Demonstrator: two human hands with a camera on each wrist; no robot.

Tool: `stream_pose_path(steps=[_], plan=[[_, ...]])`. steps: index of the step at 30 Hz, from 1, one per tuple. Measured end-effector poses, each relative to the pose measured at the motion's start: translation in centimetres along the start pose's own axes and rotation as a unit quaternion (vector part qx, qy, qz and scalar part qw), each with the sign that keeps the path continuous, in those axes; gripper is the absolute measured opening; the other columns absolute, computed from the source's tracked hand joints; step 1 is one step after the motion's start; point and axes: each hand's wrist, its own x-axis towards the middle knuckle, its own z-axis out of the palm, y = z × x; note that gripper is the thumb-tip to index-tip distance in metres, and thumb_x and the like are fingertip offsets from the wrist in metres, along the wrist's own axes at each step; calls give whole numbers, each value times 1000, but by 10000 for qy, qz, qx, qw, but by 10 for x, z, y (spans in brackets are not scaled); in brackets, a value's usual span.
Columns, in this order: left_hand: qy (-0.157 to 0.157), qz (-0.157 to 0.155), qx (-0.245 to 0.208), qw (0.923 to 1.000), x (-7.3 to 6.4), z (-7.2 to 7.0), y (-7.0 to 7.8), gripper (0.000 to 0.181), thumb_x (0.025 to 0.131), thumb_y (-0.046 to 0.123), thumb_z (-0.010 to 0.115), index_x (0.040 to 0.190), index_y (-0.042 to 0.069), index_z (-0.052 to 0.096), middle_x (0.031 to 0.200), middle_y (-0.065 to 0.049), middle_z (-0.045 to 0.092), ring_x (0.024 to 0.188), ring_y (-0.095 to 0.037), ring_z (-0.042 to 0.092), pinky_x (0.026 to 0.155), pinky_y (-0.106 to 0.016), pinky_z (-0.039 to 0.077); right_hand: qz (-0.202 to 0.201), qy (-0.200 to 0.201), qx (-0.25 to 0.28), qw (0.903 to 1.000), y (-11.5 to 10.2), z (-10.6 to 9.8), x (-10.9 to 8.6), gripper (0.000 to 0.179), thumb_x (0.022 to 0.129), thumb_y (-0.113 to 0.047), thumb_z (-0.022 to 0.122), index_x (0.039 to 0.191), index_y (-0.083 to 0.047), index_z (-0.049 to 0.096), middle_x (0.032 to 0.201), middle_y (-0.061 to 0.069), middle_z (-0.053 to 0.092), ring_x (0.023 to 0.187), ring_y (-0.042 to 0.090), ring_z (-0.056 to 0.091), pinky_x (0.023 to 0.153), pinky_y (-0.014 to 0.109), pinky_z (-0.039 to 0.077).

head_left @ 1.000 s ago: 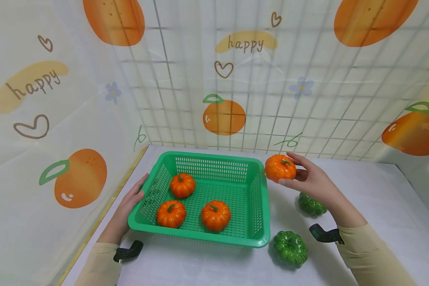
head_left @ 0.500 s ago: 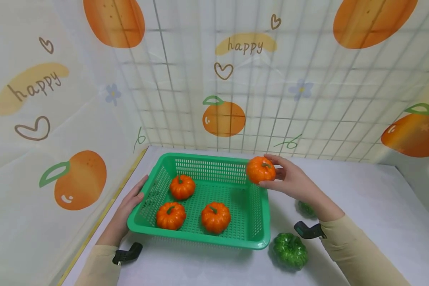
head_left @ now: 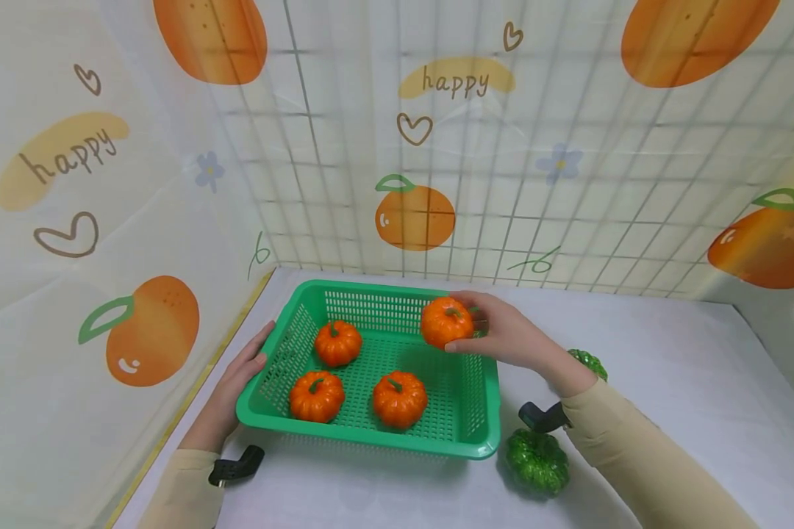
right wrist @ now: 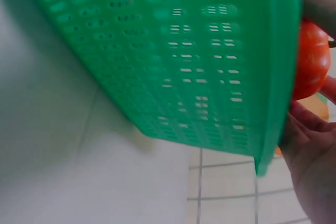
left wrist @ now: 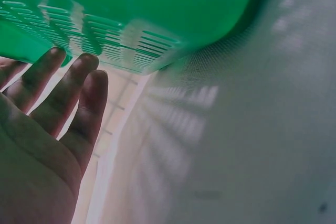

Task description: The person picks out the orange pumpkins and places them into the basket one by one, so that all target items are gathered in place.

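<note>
My right hand (head_left: 503, 330) grips a small orange pumpkin (head_left: 446, 323) with a green stem, over the right back part of a green plastic basket (head_left: 370, 437). In the right wrist view the held pumpkin (right wrist: 313, 61) shows past the basket's rim, partly hidden by it. Inside the basket sit three more orange pumpkins: one at the back left (head_left: 338, 343), one at the front left and one near the front middle. My left hand (head_left: 234, 382) rests against the basket's left side; the left wrist view shows its fingers (left wrist: 86, 103) extended along the slotted wall.
Two green pumpkins lie on the white table (head_left: 384, 492) to the right of the basket. The nearer green pumpkin (head_left: 537, 462) is by the basket's front right corner; the farther green pumpkin (head_left: 589, 362) is partly behind my right wrist. A fruit-printed curtain (head_left: 344, 147) hangs behind.
My right hand has carried the orange pumpkin leftward, from beside the basket's right rim to over its inside. My left hand and the basket have stayed in place.
</note>
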Motion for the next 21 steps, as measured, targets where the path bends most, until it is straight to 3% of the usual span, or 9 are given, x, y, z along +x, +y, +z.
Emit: stream_pose_path(steps=[11,16,21], plan=[[20,-84,25,10000,-1,1,0,52,107,38,36,158,35,24,163,12,15,147,-23,9,110,-62,14,-231,-387,-682,9967,-7,19,24,82,79,-37,84,145,-6,46,130,1,57,108,21,60,84,39,54],[-55,7,122,9999,-1,1,1,52,108,35,33,159,33,21,164,9,14,147,-24,11,110,-60,16,-133,-421,-1310,9904,-9,25,33,84,77,-42,84,144,-8,48,128,-1,59,108,16,58,87,36,51],[2,-11,116,9999,0,1,1,52,107,37,35,158,34,23,163,10,15,147,-23,11,110,-61,15,37,-562,-1602,9855,-9,32,43,84,76,-45,85,144,-10,49,130,1,59,111,16,55,92,37,48]])
